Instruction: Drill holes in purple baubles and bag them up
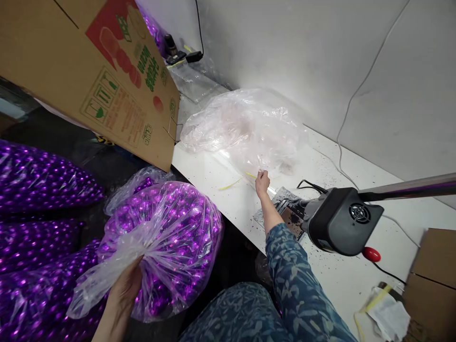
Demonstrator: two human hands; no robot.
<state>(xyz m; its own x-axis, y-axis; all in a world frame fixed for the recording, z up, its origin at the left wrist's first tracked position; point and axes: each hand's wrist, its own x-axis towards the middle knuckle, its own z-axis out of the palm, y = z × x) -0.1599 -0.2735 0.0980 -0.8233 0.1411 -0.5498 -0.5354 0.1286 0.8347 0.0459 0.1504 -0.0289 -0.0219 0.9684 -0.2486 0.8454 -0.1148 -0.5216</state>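
Note:
My left hand is closed around the gathered neck of a clear plastic bag full of shiny purple metallic material. The bag bulges beside the table's edge, its loose top trailing to the lower left. Over the white tabletop, my right hand is closed, fingers pinched together, with a thin yellow strip sticking out at its left side. Another yellow strip lies on the table nearby. Just beyond my right hand is a heap of crumpled clear plastic bags.
A grey-black machine with a metal pole and red knob stands right of my forearm. A large cardboard box rises at left. More purple-filled bags lie below it. Dark specks dot the table; a cardboard box sits at right.

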